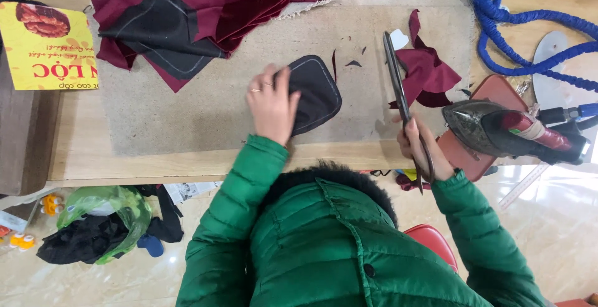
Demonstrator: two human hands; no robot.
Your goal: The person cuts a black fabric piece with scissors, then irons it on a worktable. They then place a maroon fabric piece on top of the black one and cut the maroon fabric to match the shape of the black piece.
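My left hand (271,104) lies flat on a black stitched fabric piece (317,92) with rounded corners, pressing its left edge onto the beige felt mat (205,101). My right hand (423,148) grips the handles of long dark scissors (395,80), whose closed blades point away from me across the mat. Maroon fabric scraps (427,70) lie just right of the scissor blades. Both arms wear green padded sleeves.
A pile of maroon and black cloth (199,14) sits at the far left of the mat. An iron (511,132) rests on a reddish pad at right, beside a blue coiled hose (529,39). A yellow printed sheet (50,45) lies left. Bags clutter the floor (99,226).
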